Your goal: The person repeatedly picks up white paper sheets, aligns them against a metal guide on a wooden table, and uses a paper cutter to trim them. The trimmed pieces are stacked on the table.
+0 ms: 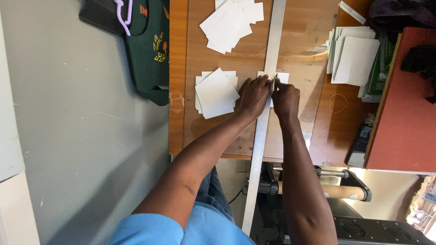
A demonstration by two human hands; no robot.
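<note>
A long metal ruler (263, 122) lies across a wooden table (218, 131), running off its near edge. My left hand (253, 95) presses flat on the ruler, fingers spread over it. My right hand (286, 97) sits just right of the ruler, closed around a small dark blade (274, 84) whose tip rests against the ruler's edge. Under the ruler and both hands lies a white sheet of paper (282, 76), mostly hidden.
A stack of white paper squares (215, 93) lies left of my left hand, with another pile (231, 20) farther off. More white sheets (354, 56) and a rubber band (337, 103) lie right. A green garment (150, 45) hangs left; a black machine with a roll (327, 188) stands below the table.
</note>
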